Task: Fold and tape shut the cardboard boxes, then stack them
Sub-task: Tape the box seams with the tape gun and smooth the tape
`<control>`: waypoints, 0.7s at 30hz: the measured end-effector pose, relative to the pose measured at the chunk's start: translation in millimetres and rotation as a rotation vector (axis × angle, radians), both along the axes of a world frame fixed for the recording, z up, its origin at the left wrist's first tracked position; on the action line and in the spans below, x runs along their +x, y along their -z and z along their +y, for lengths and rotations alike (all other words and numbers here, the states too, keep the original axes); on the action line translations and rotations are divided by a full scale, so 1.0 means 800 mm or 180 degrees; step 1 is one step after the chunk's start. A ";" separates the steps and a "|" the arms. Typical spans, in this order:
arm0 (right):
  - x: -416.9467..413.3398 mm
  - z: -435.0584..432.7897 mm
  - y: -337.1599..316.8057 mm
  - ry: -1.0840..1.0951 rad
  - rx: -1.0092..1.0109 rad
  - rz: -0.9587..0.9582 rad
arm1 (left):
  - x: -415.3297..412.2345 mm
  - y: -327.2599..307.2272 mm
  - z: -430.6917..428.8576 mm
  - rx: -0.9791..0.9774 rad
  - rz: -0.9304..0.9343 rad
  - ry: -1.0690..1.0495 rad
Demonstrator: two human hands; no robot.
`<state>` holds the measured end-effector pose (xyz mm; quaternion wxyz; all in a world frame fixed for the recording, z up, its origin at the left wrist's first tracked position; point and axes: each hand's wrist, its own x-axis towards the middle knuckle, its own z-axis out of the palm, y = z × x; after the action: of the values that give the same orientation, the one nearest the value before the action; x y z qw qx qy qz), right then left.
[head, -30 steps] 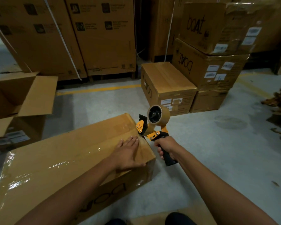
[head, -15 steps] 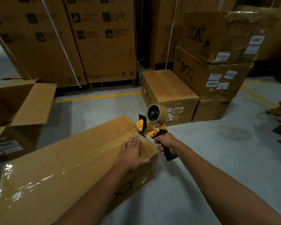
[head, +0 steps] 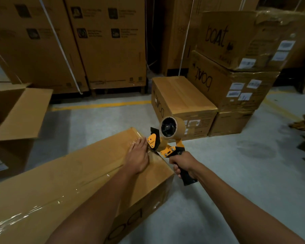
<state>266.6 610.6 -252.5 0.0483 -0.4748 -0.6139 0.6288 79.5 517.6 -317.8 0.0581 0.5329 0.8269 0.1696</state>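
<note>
- Floor: grey concrete. Everything stands on it; there is no worktop.
- Tall cartons: a row along the far wall, strapped with white bands.
- Stack: far right, three boxes high, the upper two marked "boat".
- Long box: near, left of centre, flaps closed. Its long axis runs from near left to far right. Glossy tape lies along the top.
- Open box: left, flaps up, not yet folded or taped.
- Sealed box: far centre, touching the foot of the stack.
- Tape gun: at the far-right end of the long box. Its nose is on or just over the top edge, and the roll points away.
- Left hand: flat on the box top at that same end, fingers straight and pressing down. The tips are just beside the gun's nose.
- Right hand: off the box to the right, fingers clenched round the gun's black handle.
- Judgement: the strip is at the box end. Whether it is starting or ending, I cannot tell.
- Key relation: the box lies left of the gun, so a run along its axis would travel toward near left. A wrap-down would drop over the right end face.
- The right hand drives the gun and the left pins the tape.
</note>
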 end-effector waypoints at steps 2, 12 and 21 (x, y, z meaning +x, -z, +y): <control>0.007 -0.003 -0.004 -0.0063 0.0053 -0.0076 | 0.000 0.004 -0.001 0.0056 0.0046 -0.0026; 0.086 -0.021 -0.017 0.0014 -0.0040 -0.0318 | 0.028 -0.016 -0.003 -0.0338 0.0479 0.0414; 0.105 -0.029 -0.027 -0.0041 -0.0195 -0.0369 | 0.063 -0.020 -0.019 -0.0407 0.0021 0.0419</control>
<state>350.3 587.3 -231.1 -0.0059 -0.5077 -0.5992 0.6190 129.5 502.0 -301.9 0.1002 0.5819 0.7994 0.1105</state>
